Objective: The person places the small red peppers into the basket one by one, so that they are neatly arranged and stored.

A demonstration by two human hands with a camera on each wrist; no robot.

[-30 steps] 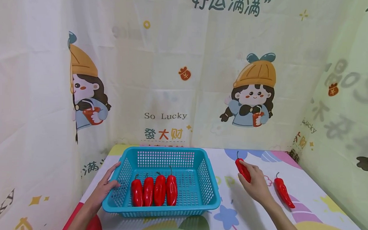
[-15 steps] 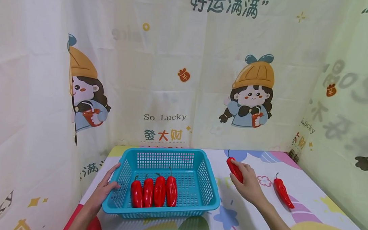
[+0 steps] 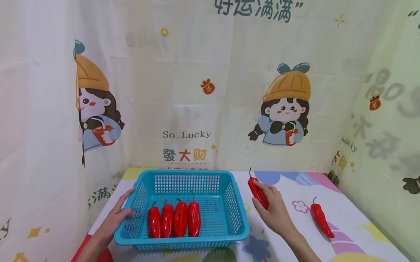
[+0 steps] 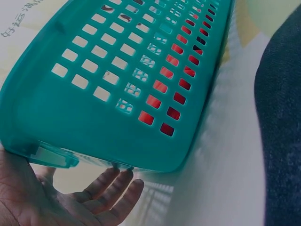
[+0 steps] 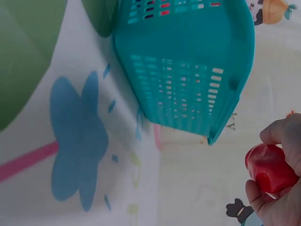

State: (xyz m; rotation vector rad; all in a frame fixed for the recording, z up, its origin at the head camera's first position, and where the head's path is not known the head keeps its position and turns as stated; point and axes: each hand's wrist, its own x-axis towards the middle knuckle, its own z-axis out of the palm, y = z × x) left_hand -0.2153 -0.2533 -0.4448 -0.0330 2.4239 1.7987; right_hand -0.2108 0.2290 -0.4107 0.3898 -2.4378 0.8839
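A red chili pepper [image 3: 257, 192] with a thin dark stem is in my right hand [image 3: 274, 210], just right of the teal plastic basket [image 3: 178, 243]. Thumb and fingers pinch the pepper's sides, as the right wrist view also shows with the pepper [image 5: 270, 169] off the table. My left hand [image 3: 114, 220] holds the basket's left rim, its thumb over the edge. From the left wrist, that hand [image 4: 70, 202] shows fingers reaching along the basket's outside. Inside the basket, several red peppers [image 3: 180, 220] lie side by side, stems away from me.
One more red pepper [image 3: 320, 219] lies on the patterned tablecloth [image 3: 296, 234], to the right of my right hand. Printed cloth curtains [image 3: 183, 87] enclose the table at the back and both sides. Something red [image 3: 105, 258] is at the near left, under my left forearm.
My right hand has carried the pepper leftward, closer to the basket's right side. The left hand stays on the rim, and the peppers in the basket keep their places.
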